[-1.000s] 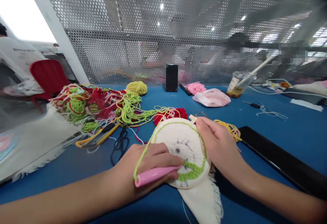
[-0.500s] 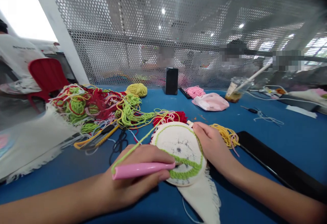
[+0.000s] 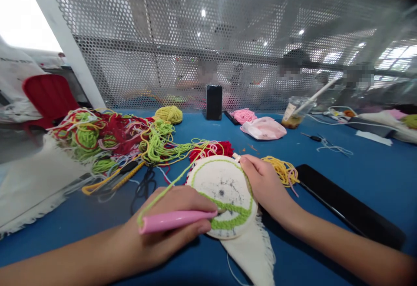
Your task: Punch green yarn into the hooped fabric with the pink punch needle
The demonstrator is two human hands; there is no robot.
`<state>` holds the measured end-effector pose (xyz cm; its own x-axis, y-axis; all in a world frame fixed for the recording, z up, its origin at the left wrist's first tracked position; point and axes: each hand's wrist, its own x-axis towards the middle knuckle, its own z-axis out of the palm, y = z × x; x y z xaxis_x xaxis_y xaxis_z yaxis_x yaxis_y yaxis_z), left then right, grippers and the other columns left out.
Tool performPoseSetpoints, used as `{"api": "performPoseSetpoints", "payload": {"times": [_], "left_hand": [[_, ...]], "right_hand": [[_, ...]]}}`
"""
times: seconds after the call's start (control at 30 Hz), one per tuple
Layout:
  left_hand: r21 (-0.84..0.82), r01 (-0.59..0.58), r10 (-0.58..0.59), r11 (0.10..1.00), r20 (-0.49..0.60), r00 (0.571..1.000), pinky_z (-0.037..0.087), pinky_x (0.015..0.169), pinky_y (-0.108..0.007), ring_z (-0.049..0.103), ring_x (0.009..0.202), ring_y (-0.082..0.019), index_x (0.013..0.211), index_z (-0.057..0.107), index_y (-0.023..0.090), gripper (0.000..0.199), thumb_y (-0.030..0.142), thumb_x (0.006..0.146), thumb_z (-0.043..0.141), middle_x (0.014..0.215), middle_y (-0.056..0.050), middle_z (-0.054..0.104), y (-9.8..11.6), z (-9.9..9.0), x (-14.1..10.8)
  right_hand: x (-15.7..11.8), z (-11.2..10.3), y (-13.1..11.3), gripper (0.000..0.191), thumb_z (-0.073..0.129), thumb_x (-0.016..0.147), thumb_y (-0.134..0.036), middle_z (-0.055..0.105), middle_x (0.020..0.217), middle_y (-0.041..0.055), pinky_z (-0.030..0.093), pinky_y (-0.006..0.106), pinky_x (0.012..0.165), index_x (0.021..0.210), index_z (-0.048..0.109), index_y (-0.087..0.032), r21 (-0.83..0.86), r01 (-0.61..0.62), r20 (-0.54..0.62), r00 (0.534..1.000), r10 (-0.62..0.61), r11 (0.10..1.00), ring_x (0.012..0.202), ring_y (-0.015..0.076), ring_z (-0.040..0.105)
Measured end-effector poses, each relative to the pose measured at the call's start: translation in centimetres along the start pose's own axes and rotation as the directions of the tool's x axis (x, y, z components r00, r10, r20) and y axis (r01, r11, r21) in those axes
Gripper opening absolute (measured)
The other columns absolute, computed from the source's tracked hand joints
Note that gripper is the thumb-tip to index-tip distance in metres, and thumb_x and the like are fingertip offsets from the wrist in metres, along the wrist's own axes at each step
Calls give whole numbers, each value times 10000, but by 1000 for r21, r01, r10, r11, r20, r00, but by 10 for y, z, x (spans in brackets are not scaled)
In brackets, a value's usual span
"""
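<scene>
Head: left hand grips pink tool (green yarn trailing); right hand grips hoop.

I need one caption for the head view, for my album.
Two hands with pink punch tool and hooped cloth.

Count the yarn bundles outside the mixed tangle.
4: yellow-green ball beside the tangle, pink bundle behind the plastic bag, red bundle behind the hoop, yellow bundle beside the right hand. Others may be hidden; the far-right pile is too blurred to tell.
</scene>
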<state>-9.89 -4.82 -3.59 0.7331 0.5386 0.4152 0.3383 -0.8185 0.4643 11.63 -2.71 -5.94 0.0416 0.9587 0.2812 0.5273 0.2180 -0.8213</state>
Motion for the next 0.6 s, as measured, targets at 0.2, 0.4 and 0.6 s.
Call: {"api": "performPoseSetpoints", "payload": {"times": [0.2, 0.4, 0.6], "left_hand": [[60, -95, 87, 994, 120, 989, 474, 693, -216, 616, 772, -150, 978, 591, 188, 187, 194, 815, 499, 851, -26, 668, -1, 9, 10], [-58, -62, 67, 996, 95, 993, 466, 738, -226, 589, 847, -148, 1031, 574, 187, 228, 161, 815, 505, 948, -39, 645, -4, 9, 7], [-352, 69, -112, 933, -105, 988, 498, 692, -165, 605, 790, -114, 949, 606, 195, 197, 111, 799, 510, 882, -16, 642, -4, 5, -1]], "right_hand": [[-10, -4, -22, 271, 318, 873, -291, 439, 607, -23, 299, 226, 505, 641, 412, -187, 10, 57, -41, 998, -56, 998, 565, 105, 384], [-9, -6, -20, 274, 313, 876, -297, 451, 614, -16, 304, 230, 510, 652, 427, -188, -12, 63, -24, 998, -63, 998, 568, 114, 391], [-2, 1, -2, 281, 302, 861, -280, 415, 587, -13, 278, 231, 488, 602, 365, -192, -9, 48, -22, 999, -48, 999, 559, 119, 371]]}}
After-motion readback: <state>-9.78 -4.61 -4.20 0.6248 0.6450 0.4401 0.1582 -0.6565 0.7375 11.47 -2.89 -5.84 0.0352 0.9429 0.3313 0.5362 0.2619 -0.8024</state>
